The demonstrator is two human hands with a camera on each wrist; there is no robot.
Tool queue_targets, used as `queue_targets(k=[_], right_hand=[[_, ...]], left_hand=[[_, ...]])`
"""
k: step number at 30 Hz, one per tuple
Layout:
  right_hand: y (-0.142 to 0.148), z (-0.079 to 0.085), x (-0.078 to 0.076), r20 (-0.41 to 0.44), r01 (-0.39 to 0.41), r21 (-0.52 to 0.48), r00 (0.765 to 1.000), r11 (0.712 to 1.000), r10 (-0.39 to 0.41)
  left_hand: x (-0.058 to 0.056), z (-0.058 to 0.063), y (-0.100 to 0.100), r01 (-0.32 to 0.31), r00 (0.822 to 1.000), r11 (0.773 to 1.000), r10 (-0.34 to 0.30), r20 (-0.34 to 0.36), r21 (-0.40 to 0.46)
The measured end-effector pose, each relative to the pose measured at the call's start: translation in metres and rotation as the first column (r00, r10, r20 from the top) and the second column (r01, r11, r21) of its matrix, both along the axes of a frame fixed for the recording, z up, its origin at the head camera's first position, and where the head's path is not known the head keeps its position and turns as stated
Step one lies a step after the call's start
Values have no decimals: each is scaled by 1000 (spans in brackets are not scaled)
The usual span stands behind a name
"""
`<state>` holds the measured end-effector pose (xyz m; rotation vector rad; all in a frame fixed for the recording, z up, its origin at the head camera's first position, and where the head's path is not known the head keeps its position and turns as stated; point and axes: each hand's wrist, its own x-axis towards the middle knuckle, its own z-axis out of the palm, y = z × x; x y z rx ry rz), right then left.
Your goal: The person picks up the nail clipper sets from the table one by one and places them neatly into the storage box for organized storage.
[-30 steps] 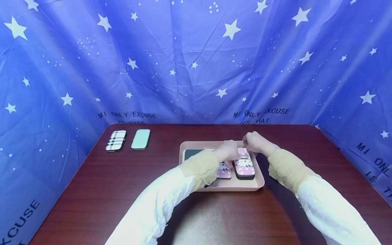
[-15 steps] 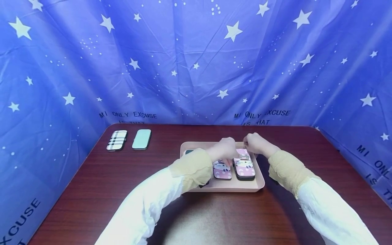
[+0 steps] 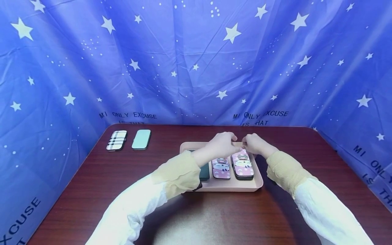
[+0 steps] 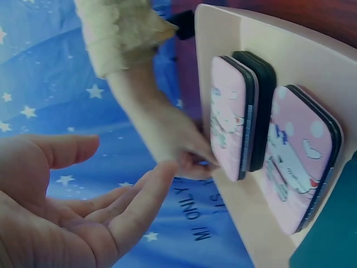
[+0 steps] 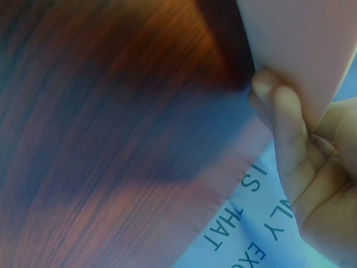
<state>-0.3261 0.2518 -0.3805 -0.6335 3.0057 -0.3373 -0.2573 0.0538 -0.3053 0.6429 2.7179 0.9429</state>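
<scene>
A pale pink tray (image 3: 232, 186) stands on the table. My right hand (image 3: 254, 143) pinches its far right corner; in the right wrist view the hand (image 5: 312, 173) has its fingers around the tray wall (image 5: 301, 50). My left hand (image 3: 223, 146) hovers over the tray's far side, its fingers spread and holding nothing in the left wrist view. Inside the tray, a pink patterned case (image 3: 243, 166) lies on a black case (image 4: 262, 111) at the right. Beside it is a second pink case (image 3: 221, 170), then a dark green case (image 3: 204, 173), partly hidden by my left arm.
A plaid case (image 3: 117, 140) and a mint green case (image 3: 141, 139) lie at the table's far left. Blue star-printed cloth (image 3: 196, 85) hangs behind the table (image 3: 92, 190) and along both sides.
My left hand has moved off the pink cases toward the tray's far edge, and its fingers have spread. More of the middle pink and dark green cases shows. My right hand stays at the corner.
</scene>
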Motion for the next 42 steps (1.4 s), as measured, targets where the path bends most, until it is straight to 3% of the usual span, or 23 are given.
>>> queue_targets(k=[9,12,15,20,26,32,35,38,42], right_hand=[[-1,1,1,-10,9,-6,1000,1000,-9],[-2,3,2,6,24,-3,1000,1000,-24],[-2,4,2,34,35,-6,999,999,-35],[-3,3,1,47,47,6,998,999,-47],[-4,3,2,29,39,37,999,999,-40],[-4,3,2,39,39,26,998,999,-40],[-3,3,2,55,44,9,997,999,-44],[-3,3,2,72,57,-4,996,998,-57],[-4,2,1,75,58,-8,995,998,-57]], left_hand=[[17,18,-19,74,986,990,-54,-159,123],[23,23,-29,86,970,991,-59,-235,106],[28,25,-41,89,944,993,-61,-326,71],[31,24,-61,87,881,996,-63,-470,30],[28,16,-84,70,778,997,-68,-625,-22],[22,6,-107,84,674,994,-110,-731,-73],[16,0,-117,81,636,992,-124,-761,-94],[10,-7,-127,69,631,993,-116,-767,-94],[4,-14,-140,45,664,996,-92,-742,-83]])
